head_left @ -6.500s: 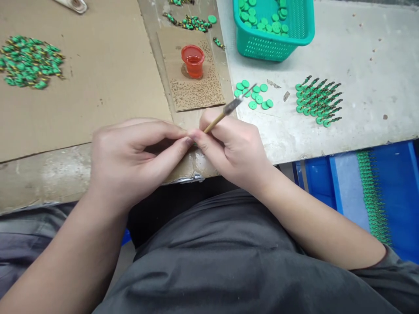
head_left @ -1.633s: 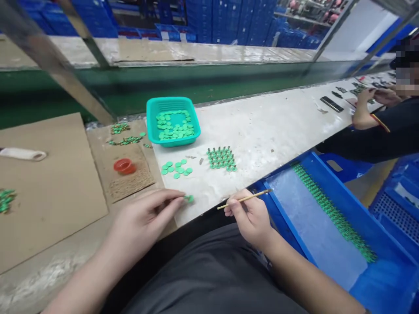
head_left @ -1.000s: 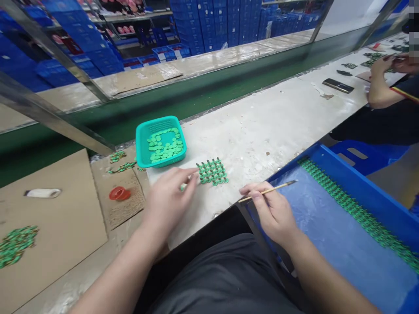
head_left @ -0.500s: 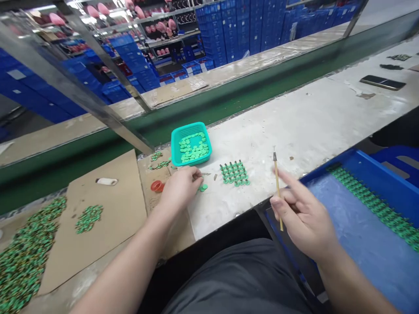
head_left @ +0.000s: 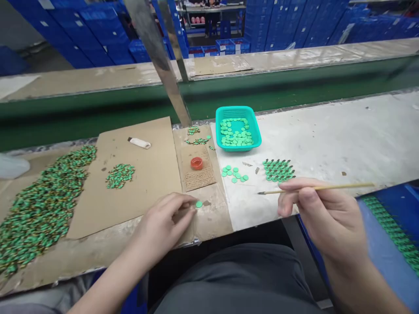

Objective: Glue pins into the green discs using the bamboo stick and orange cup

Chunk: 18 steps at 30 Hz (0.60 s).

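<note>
My left hand point(head_left: 170, 218) is over the cardboard near the table's front edge, thumb and forefinger closed at a small round green disc point(head_left: 198, 204). My right hand point(head_left: 324, 213) grips a thin paintbrush point(head_left: 343, 186), held almost level with its dark tip pointing left. Several loose green discs point(head_left: 235, 173) lie on the white surface left of the brush tip. Just beyond the tip stand rows of green discs with dark pieces on top point(head_left: 278, 170). A small red cap point(head_left: 196, 163) sits on a brown textured pad point(head_left: 199, 181) beyond my left hand.
A turquoise basket point(head_left: 238, 148) of green discs stands at the back. To the left are a large pile of green-and-gold pieces point(head_left: 42, 209), a smaller pile point(head_left: 120, 176) and a white tube point(head_left: 140, 143). A blue tray point(head_left: 386, 244) with rows of green pieces is at right.
The view has swung left. My left hand has moved from the loose discs toward the front edge with a disc at its fingertips. The paintbrush has turned from upright to nearly level.
</note>
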Available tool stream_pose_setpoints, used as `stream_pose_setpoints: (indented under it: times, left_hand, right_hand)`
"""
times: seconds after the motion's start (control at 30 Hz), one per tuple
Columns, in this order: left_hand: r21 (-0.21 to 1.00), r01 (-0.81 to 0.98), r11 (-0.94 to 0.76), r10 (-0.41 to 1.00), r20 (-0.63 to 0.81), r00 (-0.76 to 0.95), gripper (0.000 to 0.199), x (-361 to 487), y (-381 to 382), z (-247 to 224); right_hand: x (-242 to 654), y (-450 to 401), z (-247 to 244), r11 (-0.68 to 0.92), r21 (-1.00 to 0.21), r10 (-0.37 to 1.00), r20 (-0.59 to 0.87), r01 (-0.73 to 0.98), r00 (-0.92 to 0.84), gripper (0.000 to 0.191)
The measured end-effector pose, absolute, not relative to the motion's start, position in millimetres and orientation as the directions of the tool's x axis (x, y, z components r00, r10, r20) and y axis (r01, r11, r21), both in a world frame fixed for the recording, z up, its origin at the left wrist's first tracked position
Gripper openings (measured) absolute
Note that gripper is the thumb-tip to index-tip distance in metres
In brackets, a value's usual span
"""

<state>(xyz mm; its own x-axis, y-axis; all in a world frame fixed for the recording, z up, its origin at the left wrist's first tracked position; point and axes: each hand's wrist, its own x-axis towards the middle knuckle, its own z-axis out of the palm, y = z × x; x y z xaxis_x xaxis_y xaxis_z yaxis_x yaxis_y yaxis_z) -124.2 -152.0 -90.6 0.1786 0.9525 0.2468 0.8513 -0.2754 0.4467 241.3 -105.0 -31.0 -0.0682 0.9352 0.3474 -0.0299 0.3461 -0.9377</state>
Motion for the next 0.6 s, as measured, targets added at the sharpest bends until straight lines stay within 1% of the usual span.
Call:
stream_pose_setpoints:
  times: [0.07, 0.13, 0.27, 0.43, 0.6]
  left_hand:
    - [0.466, 0.837, -0.286, 0.945, 0.281, 0.167, 0.028, -124, -151, -96]
    - [0.472, 0.826, -0.307, 0.934, 0.318, 0.166, 0.026, -121, -149, -101]
    - [0.471, 0.820, -0.326, 0.910, 0.390, 0.137, 0.023, -114, -151, -112]
    - [0.443, 0.826, -0.348, 0.871, 0.479, 0.110, 0.017, -112, -162, -114]
    - [0.502, 0.795, -0.342, 0.878, 0.472, 0.080, 0.016, -116, -168, -115]
  right_hand:
    - [221, -95, -34, 0.351, -0.936, 0.934, 0.349, 0.009, -0.073, 0.034]
    - [203, -85, -38, 0.325, -0.946, 0.942, 0.323, 0.014, -0.090, 0.039]
    - [172, -66, -49, 0.285, -0.957, 0.952, 0.276, 0.058, -0.132, 0.029]
    - [139, -44, -52, 0.343, -0.935, 0.933, 0.329, 0.085, -0.145, 0.029]
    - [118, -24, -47, 0.428, -0.889, 0.897, 0.396, 0.160, -0.197, 0.032]
